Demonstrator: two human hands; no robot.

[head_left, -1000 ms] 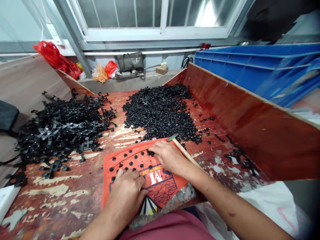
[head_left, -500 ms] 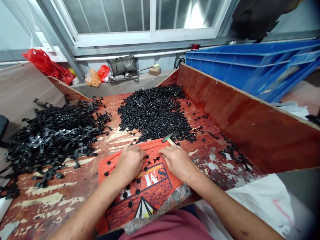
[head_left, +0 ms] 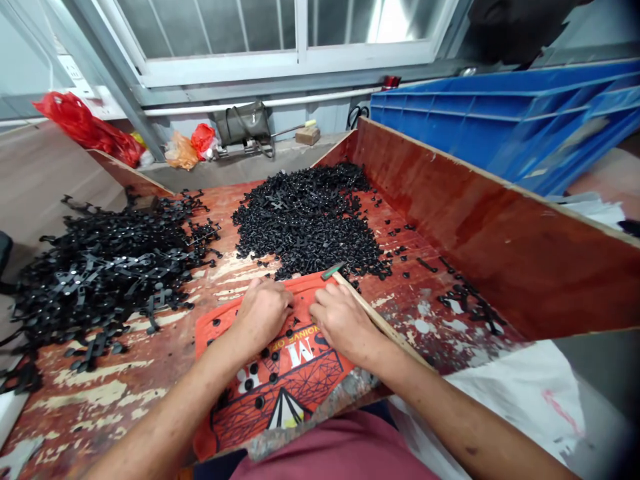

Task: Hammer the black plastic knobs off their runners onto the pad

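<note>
An orange printed cloth [head_left: 300, 393] lies on the worn red table at the front edge, with several small black round parts [head_left: 259, 402] scattered on it. Over its upper left part is my left hand [head_left: 265, 308], fingers curled down and closed; what they pinch is too small to name. My right hand [head_left: 341, 320] rests on the cloth's upper right, its fingers curled as well, their tips hidden. A green-headed hammer [head_left: 333, 271] lies just beyond the right hand, its wooden handle running under the right forearm. A narrow gap separates the hands.
A large heap of small black parts [head_left: 310, 220] lies beyond the cloth. Linked black pieces [head_left: 105, 273] pile up at the left. A red-brown board [head_left: 480, 227] walls the right side, with a blue crate [head_left: 450, 127] behind it. A white sack [head_left: 525, 400] hangs at lower right.
The view has shifted slightly. My right hand has moved a little left and more of the hammer's handle shows. Black parts that lay between the hands are now partly covered.
</note>
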